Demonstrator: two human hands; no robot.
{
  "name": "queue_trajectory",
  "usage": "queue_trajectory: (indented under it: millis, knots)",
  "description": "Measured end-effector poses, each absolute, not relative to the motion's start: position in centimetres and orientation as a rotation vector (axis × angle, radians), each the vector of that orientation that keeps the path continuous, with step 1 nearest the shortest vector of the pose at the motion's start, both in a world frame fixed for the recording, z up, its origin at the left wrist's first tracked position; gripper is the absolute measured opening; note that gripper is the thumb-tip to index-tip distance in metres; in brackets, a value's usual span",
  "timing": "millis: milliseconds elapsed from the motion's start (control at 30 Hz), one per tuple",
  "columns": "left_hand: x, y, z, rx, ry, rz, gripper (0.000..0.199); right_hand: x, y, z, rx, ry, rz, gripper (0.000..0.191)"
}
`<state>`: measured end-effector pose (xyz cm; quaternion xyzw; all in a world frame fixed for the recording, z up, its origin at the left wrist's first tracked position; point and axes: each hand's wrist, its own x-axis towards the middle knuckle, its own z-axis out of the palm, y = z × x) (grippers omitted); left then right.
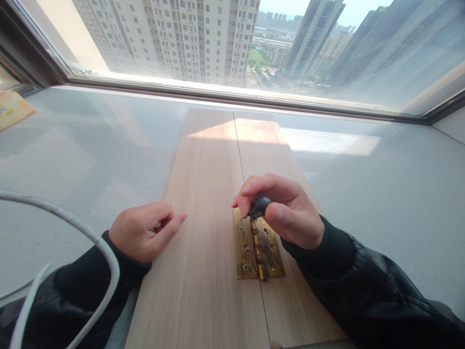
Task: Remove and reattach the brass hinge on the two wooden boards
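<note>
Two pale wooden boards lie side by side, the left board (203,194) wider than the right board (290,300). Across their seam sits a worn brass hinge (258,252), with screws in the holes of its left leaf; the holes of the right leaf look bare. My right hand (286,208) is over the hinge's far end, its fingers closed round a short black-handled screwdriver (259,207), whose tip is by the left leaf's top. My left hand (145,230) rests at the left board's edge, fingers curled, thumb against the index finger; nothing shows in it.
A white cable (109,257) loops over my left sleeve. The boards lie on a white speckled sill (381,203) below a window with a dark frame (232,95). An orange-yellow packet (14,110) lies at the far left.
</note>
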<state>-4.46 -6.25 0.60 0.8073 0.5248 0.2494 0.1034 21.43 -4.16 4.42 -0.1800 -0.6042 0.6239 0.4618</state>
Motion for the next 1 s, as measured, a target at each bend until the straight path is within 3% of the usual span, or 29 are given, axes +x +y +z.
queue_trajectory:
  millis: [233,400,733,833,1000]
  knots:
    - [-4.5,-6.3,0.5,2.377,1.542,0.74,0.04,21.1,-4.4,4.5,-0.398,-1.397,1.631,0.033]
    - [-4.5,-6.3,0.5,2.385,1.548,0.727,0.041,21.4,-4.3,4.9,-0.449,-1.488,1.569,0.017]
    - [-4.4,-6.2,0.7,2.411,1.539,0.741,0.04,20.9,-4.6,4.4,-0.392,-1.428,1.609,0.031]
    - [-4.5,-6.2,0.6,2.413,1.541,0.738,0.04,21.1,-4.7,5.0,-0.402,-1.42,1.605,0.026]
    - [-4.6,-6.2,0.5,2.416,1.537,0.728,0.04,21.8,-5.0,8.0,-0.676,-1.532,1.318,0.016]
